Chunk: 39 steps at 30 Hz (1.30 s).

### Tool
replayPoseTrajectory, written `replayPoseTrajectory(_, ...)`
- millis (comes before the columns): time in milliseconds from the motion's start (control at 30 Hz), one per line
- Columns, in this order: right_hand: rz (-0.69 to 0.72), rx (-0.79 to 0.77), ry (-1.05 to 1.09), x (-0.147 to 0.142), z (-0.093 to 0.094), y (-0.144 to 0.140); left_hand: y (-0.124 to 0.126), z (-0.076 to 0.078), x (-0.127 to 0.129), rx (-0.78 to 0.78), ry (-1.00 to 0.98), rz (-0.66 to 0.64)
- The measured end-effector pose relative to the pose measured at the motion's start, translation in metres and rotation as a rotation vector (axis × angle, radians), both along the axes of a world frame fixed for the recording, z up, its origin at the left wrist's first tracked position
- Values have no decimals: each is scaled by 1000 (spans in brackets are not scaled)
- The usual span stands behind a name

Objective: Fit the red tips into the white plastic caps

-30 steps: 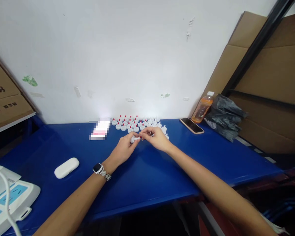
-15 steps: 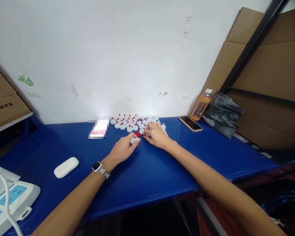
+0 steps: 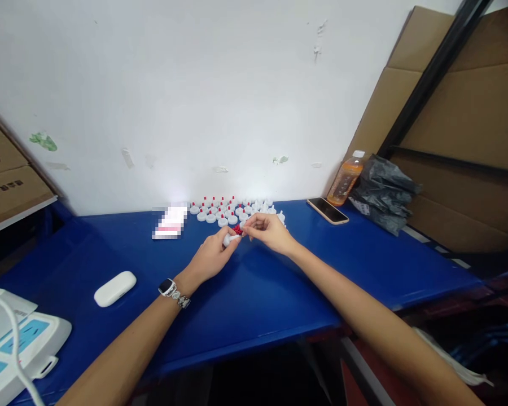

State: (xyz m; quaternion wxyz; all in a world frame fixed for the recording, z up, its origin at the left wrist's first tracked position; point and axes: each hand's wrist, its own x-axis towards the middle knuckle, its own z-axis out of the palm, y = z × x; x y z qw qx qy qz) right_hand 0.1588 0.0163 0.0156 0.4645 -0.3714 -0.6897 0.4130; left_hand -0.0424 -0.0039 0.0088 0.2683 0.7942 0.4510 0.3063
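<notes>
The left hand (image 3: pixel 213 249) is closed around a white nozzle cap (image 3: pixel 231 240), its slim spout pointing across toward the right hand (image 3: pixel 271 233), whose thumb and fingertips are drawn narrowly together beside the spout's end; I cannot tell what, if anything, lies between them. Good work here likely rests on a steady left grip: hold the cap by its broad base, leave the whole spout clear, and let the right fingertips do the fine movement. If a red tip is to go on, it should probably meet the spout in line with it, pressed straight instead of at a slant (a crooked start may well leave it loose). The loose red tips (image 3: pixel 238 229) lie in a small heap on the blue counter (image 3: pixel 254 299), just beyond the nozzle and between the hands, so a low, careful wrist would avoid scattering them. The white caps with red tips (image 3: pixel 223 220) stand close together behind, and a sleeve or knuckle could easily topple one.
</notes>
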Motion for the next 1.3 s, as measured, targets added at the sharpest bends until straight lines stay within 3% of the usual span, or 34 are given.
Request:
replayPoseTrajectory(167, 59, -85, 205, -11, -1, -3, -4, 2, 5, -58, -94, -45)
replayPoseTrajectory(500, 2, -68, 238, -14, 5, -7, -5, -3, 8, -41, -147, -35)
replayPoseTrajectory(667, 50, -67, 237, -15, 1, -10, -6, -1, 5, -17, -70, -90)
replayPoseTrajectory(833, 26, -54, 206, -20, 1, -16, -10, 1, 3, 6, 20, -111)
replayPoseTrajectory(1067, -2, 29, 82, -17, 1, -17, -9, -1, 9, -18, -19, -114)
replayPoseTrajectory(1300, -5, 109, -70, -13, 8, -14, -5, -11, 13, -184, -127, -111)
